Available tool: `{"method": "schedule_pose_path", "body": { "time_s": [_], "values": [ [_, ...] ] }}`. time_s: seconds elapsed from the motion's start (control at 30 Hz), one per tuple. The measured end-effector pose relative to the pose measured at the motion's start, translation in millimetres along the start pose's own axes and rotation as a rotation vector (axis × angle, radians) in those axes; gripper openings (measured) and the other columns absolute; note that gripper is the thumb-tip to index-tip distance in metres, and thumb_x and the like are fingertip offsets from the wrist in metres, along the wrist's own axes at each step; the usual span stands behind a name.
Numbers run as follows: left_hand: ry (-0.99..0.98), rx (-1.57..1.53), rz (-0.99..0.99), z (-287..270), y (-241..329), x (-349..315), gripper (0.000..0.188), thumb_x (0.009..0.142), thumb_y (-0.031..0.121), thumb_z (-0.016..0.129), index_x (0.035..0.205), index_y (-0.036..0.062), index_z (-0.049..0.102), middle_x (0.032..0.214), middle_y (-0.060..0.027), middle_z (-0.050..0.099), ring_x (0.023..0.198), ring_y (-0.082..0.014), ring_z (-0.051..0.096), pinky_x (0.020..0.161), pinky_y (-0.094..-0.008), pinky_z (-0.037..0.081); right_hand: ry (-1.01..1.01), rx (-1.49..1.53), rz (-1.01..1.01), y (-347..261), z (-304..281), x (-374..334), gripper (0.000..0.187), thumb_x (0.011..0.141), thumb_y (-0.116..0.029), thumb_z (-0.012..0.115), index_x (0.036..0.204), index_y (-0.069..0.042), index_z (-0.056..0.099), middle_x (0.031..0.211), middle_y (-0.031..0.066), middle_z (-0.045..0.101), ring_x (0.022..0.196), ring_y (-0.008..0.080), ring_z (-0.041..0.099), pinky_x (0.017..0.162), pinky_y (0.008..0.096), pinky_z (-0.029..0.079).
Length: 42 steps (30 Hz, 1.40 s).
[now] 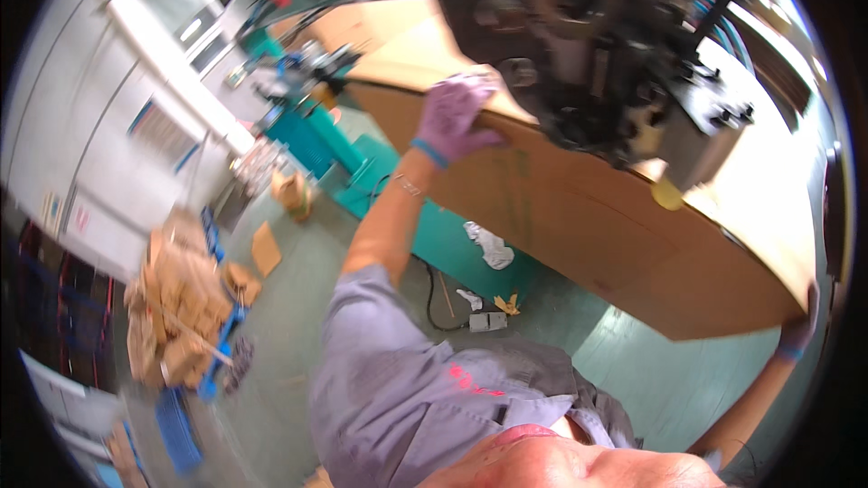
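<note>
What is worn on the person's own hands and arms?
The left hand wears a purple glove with a blue cuff; farther up are what seems a silvery bracelet and a short grey sleeve. The right hand has a darker-looking glove, also blue at its cuff.

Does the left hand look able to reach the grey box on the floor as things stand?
Probably not: the left hand is up at the cardboard's upper edge, and the grey box lies well below.
</note>
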<state>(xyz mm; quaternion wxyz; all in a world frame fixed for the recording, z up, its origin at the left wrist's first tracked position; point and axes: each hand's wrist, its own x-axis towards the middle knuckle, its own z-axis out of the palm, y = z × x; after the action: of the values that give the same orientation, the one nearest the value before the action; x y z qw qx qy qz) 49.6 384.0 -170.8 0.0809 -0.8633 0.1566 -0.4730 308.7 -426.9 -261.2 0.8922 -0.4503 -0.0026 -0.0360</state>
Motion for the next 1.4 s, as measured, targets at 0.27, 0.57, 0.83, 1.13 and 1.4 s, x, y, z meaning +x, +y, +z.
{"method": "schedule_pose_path", "body": {
  "time_s": [0.27, 0.57, 0.83, 1.13, 1.4],
  "values": [
    [-0.099, 0.017, -0.15, -5.3, 0.0, -2.7, 0.077, 0.06, 0.051, 0.079, 0.123, 0.0128, 0.059, 0.123, -0.0066, 0.058, 0.118, -0.0302, 0.052, 0.101, -0.0466, 0.037, 0.08, -0.133, -0.086, 15.6, 17.7, 8.4, 0.042, 0.098, -0.026, 0.05, 0.135, -0.008, 0.056, 0.144, 0.018, 0.048, 0.128, 0.032, 0.049, 0.107, 0.0445, 0.04],
    [-0.197, 0.031, -0.177, -8.7, 2.8, 3.7, 0.075, 0.064, 0.054, 0.076, 0.125, 0.0142, 0.058, 0.124, -0.0036, 0.058, 0.114, -0.028, 0.051, 0.097, -0.0451, 0.037, -0.061, -0.462, -0.262, 3.1, 1.9, -4.9, 0.039, 0.101, -0.02, 0.045, 0.136, -0.006, 0.055, 0.14, 0.0151, 0.051, 0.124, 0.0275, 0.052, 0.106, 0.0404, 0.042],
    [-0.213, 0.105, -0.182, -23.2, -28.2, -21.9, 0.074, 0.068, 0.058, 0.072, 0.127, 0.0149, 0.058, 0.125, -0.0035, 0.058, 0.112, -0.0268, 0.052, 0.096, -0.0441, 0.037, 0.095, -0.289, -0.14, 33.0, 114.0, -33.5, 0.041, 0.099, -0.017, 0.047, 0.138, -0.006, 0.053, 0.145, 0.0143, 0.046, 0.127, 0.0288, 0.049, 0.105, 0.044, 0.042],
    [-0.213, 0.144, -0.241, -26.4, -75.1, -43.6, 0.071, 0.069, 0.059, 0.071, 0.125, 0.0163, 0.06, 0.121, -0.0031, 0.062, 0.109, -0.0258, 0.055, 0.096, -0.0423, 0.039, -0.227, -0.359, -0.172, 43.0, 102.7, -43.4, 0.042, 0.102, -0.025, 0.045, 0.135, -0.002, 0.054, 0.135, 0.0136, 0.053, 0.124, 0.0254, 0.051, 0.105, 0.0438, 0.042],
    [-0.236, 0.147, -0.193, -28.8, -99.2, -52.5, 0.072, 0.066, 0.057, 0.073, 0.125, 0.0172, 0.061, 0.125, -0.0037, 0.061, 0.105, -0.0264, 0.055, 0.096, -0.0437, 0.04, -0.08, -0.122, 0.006, 70.2, 151.0, -78.5, 0.038, 0.1, -0.023, 0.049, 0.13, -0.002, 0.059, 0.13, 0.0131, 0.058, 0.12, 0.0243, 0.054, 0.103, 0.0408, 0.043]
  ]
}}
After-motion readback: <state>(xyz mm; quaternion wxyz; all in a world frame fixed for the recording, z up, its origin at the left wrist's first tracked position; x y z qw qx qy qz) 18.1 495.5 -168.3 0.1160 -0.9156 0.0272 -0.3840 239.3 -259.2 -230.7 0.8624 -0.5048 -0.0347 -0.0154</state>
